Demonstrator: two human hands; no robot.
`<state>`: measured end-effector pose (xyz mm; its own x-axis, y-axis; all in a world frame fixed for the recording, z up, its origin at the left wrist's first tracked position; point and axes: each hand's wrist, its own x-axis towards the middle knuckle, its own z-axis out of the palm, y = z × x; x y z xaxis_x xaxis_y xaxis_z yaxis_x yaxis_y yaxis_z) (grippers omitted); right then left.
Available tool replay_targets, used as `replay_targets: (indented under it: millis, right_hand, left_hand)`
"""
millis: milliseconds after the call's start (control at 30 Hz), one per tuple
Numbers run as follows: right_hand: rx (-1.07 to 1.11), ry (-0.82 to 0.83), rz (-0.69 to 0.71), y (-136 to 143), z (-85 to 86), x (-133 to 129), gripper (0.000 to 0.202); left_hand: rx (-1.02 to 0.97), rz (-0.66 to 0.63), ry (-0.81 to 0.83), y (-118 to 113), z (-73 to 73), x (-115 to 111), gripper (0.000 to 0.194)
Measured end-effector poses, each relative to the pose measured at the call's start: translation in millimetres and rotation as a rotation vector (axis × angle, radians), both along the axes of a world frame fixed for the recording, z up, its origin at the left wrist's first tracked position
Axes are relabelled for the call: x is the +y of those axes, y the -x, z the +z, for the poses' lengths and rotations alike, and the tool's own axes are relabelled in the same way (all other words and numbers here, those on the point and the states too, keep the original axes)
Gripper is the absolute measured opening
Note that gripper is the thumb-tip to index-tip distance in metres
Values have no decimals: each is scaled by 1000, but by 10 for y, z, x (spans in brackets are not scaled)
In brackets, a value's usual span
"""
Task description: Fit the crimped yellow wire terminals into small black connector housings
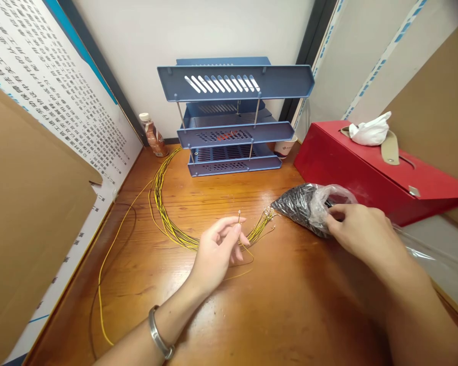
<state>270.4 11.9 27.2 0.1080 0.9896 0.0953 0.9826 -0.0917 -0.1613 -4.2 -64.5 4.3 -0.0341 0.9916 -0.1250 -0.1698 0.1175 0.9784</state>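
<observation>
Left hand [217, 247]: one wire [239, 217], pinched upright. Right hand [361, 227]: fingertips at plastic bag [302, 206], grip hidden, cannot tell. Apparently done: bag opened, wire singled out. Remaining: coiled bundle [159, 195], unheld.

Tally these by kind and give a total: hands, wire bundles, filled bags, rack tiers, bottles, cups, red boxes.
Left hand and right hand: 2
Wire bundle: 1
Filled bag: 1
Rack tiers: 3
Bottle: 1
Cup: 1
Red box: 1
Total: 10
</observation>
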Motion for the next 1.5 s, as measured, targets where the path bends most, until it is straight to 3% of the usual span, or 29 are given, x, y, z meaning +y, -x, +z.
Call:
replay_targets:
  millis: [200, 333, 400, 433, 533, 600, 700, 900, 1133, 1300, 1400, 1500]
  right_hand:
    - [37, 18, -143, 75, 200, -65, 22]
    - [202, -290, -130, 173, 278, -171, 19]
    - [403, -358, -2, 277, 276, -232, 18]
    - [537, -319, 116, 345, 266, -265, 19]
    - [839, 30, 585, 595, 210, -383, 25]
    - [890, 245, 748, 762, 160, -466, 25]
    - [978, 436, 779, 937, 89, -555, 23]
    - [1048, 568, 706, 988, 9, -554, 25]
    - [836, 271, 791, 981, -125, -572, 20]
    - [699, 123, 839, 1023, -211, -549, 20]
    - [733, 90, 777, 983, -103, -549, 12]
    - [909, -45, 751, 834, 140, -679, 17]
  left_hand:
    - [18, 23, 11, -5, -7, 4, 32]
    - [29, 22, 8, -7, -31, -3, 30]
    - [32, 29, 6, -4, -35, -8, 29]
    - [34, 29, 4, -2, -31, -10, 29]
    - [43, 0, -40, 7, 1, -20, 26]
    - [50, -30, -83, 14, 25, -27, 25]
    - [79, -35, -113, 27, 34, -36, 24]
    - [112, -56, -95, 25, 29, -54, 26]
    - [215, -97, -3, -31, 40, -95, 28]
    - [216, -96, -48, -15, -28, -73, 24]
    - [168, -17, -56, 2, -18, -48, 26]
    - [109, 41, -7, 13, 56, -56, 28]
